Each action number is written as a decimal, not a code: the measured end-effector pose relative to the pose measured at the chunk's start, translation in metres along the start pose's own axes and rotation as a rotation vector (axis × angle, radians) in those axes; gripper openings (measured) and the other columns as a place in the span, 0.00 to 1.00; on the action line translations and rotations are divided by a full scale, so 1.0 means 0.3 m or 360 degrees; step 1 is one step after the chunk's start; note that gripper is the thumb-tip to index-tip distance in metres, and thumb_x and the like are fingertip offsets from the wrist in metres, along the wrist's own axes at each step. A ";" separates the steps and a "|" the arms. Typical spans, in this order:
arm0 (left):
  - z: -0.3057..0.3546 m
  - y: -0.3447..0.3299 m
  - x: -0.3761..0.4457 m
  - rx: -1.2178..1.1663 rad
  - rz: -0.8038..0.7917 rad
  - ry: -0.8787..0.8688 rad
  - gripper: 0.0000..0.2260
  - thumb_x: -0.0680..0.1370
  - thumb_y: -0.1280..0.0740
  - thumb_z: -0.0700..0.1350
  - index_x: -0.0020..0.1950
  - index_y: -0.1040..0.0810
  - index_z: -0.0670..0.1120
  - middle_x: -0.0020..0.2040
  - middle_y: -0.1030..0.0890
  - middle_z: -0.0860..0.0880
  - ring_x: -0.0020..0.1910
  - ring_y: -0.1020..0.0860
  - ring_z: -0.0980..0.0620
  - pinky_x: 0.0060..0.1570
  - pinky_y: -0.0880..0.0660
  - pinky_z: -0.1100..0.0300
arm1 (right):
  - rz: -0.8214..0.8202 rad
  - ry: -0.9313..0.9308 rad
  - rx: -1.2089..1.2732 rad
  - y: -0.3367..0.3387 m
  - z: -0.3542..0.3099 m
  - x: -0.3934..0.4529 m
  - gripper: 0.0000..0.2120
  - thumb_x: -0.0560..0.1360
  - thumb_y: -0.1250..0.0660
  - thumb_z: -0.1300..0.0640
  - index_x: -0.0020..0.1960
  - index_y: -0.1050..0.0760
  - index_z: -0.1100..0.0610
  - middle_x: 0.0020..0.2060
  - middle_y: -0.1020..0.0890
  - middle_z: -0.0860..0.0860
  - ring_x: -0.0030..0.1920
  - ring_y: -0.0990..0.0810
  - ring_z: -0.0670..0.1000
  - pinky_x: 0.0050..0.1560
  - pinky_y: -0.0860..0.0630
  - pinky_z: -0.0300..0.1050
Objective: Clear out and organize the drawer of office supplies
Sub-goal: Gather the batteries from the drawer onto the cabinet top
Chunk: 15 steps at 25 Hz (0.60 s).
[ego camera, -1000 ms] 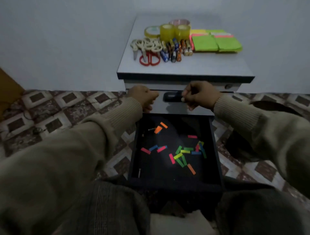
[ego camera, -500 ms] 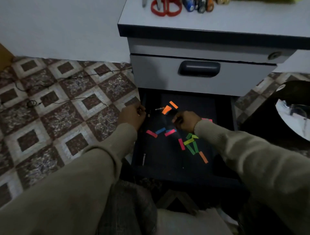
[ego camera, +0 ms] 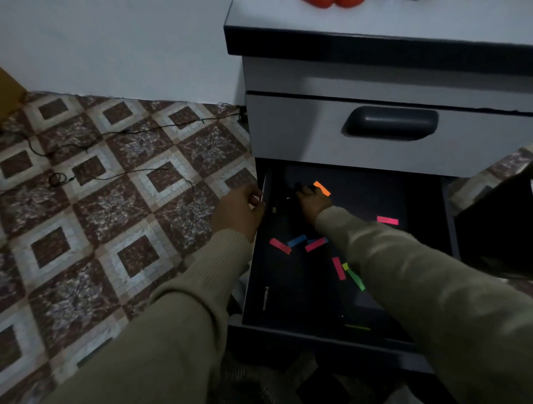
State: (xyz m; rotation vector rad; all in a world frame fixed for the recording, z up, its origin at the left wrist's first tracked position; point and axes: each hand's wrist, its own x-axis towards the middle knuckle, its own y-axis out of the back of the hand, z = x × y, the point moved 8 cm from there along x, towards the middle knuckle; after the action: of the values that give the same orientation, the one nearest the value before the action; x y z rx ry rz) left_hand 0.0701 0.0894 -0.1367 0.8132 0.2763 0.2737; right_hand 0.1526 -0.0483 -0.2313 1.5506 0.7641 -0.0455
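Note:
The lower drawer [ego camera: 317,340] is pulled out, and its dark floor is strewn with several coloured paper strips: orange [ego camera: 321,188], pink [ego camera: 279,246], blue [ego camera: 297,240] and green [ego camera: 356,279]. My right hand [ego camera: 311,202] reaches into the back left of the drawer, right beside the orange strip. Its fingertips are lost in the dark there. My left hand [ego camera: 240,210] is outside the drawer, with curled fingers against the rim of the left wall. A small metallic bit [ego camera: 274,210] lies between the hands. My right sleeve hides more strips.
A closed upper drawer with a dark handle [ego camera: 390,122] sits above the open one. Red scissor handles [ego camera: 331,3] peek over the cabinet top. Thin black cables [ego camera: 115,135] trail across the patterned floor at left. A dark object [ego camera: 496,225] stands right of the drawer.
Both hands dropped from the upper drawer's front to the open lower drawer. My right hand has moved to the back left corner, and the view has tilted down and closer.

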 end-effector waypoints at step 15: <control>0.011 0.007 0.003 -0.0013 0.0016 -0.0058 0.07 0.76 0.35 0.41 0.53 0.21 0.44 0.48 0.19 0.47 0.43 0.22 0.50 0.44 0.23 0.57 | 0.0129 0.0301 0.0053 0.001 -0.155 -0.037 0.23 0.80 0.47 0.64 0.74 0.43 0.58 0.72 0.37 0.55 0.71 0.38 0.54 0.66 0.37 0.45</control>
State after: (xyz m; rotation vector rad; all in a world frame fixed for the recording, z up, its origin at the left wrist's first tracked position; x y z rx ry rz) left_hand 0.0720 0.0889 -0.1329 0.8109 0.2369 0.2691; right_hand 0.1251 -0.0114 -0.2184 1.6321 0.8513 0.1510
